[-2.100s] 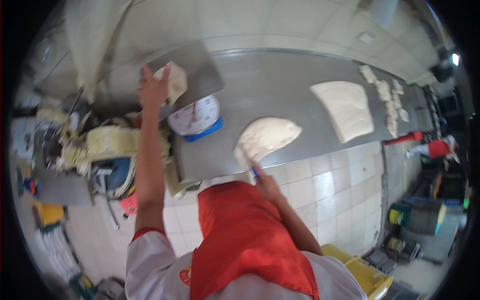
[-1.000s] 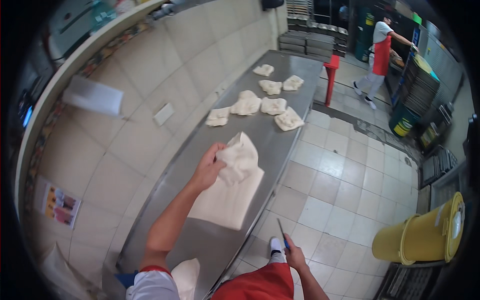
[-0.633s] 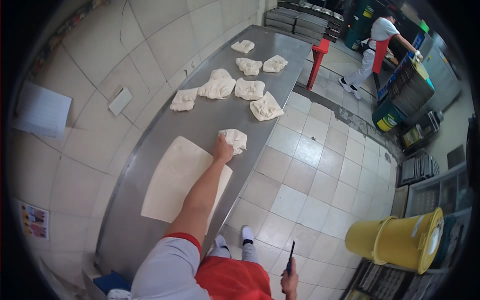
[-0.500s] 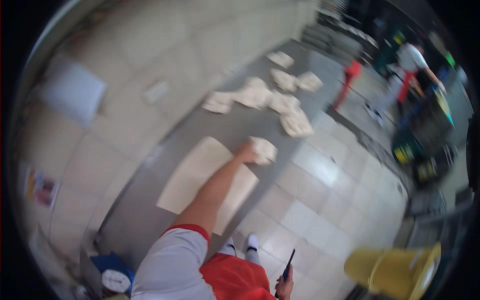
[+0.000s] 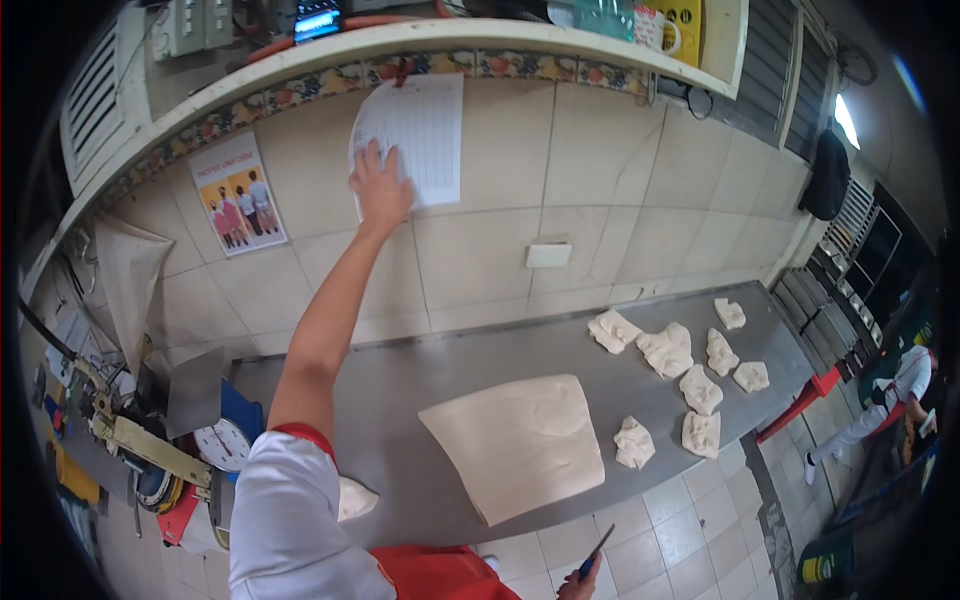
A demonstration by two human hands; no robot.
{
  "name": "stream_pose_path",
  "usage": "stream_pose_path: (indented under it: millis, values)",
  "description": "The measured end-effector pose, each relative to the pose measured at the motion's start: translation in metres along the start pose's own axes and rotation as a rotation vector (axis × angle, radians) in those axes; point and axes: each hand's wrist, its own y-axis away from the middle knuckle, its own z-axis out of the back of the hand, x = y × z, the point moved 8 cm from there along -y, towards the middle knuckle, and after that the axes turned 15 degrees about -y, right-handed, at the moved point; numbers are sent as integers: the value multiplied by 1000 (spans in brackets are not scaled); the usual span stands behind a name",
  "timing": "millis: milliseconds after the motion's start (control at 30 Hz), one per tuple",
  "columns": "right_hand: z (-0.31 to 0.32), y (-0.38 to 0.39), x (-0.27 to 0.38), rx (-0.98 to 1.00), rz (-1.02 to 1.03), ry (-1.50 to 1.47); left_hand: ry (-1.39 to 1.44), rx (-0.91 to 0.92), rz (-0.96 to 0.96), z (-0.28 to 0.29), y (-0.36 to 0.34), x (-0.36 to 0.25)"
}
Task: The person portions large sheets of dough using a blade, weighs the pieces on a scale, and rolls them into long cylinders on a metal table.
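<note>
My left hand [image 5: 382, 190] is raised to the wall, fingers spread, against a white printed sheet [image 5: 436, 140] hanging from the shelf edge; it grips nothing. My right hand [image 5: 578, 588], low at the bottom edge, is closed round the blue handle of a knife [image 5: 600, 548], its narrow dark blade tilted up. On the steel table [image 5: 400, 380] lies a large flat slab of pale dough [image 5: 520, 440]. Right of the slab sits a rough dough lump [image 5: 633, 443], with several more lumps [image 5: 667, 350] farther right. Another dough piece [image 5: 355, 498] is partly hidden behind my left sleeve.
A dial scale [image 5: 222, 443] stands at the table's left end, beside machinery [image 5: 150, 445]. A cluttered shelf [image 5: 420, 38] runs above, with a poster [image 5: 238, 195] below it. At far right, beyond a red post [image 5: 798, 405], another person [image 5: 905, 390] stands near dark bins.
My left hand has let go of a dough lump by the slab and risen to the wall sheet. The view has swung left and up. My right hand still holds the knife.
</note>
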Motion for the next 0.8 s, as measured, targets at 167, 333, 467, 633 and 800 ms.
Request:
stream_pose_path:
  millis: [167,333,467,633,800]
  values:
    - [-25,-30,29,25,113,-153,66,238,-9,-36,0,86]
    - [-64,-33,61,112,189,-133,78,295,-89,-44,2,70]
    - [-82,-21,77,91,22,-81,50,338,-88,-35,4,69]
    - [-91,1,82,142,28,-99,36,367,-101,-32,3,75]
    - [-89,15,80,159,118,-104,9,435,-129,-41,5,70]
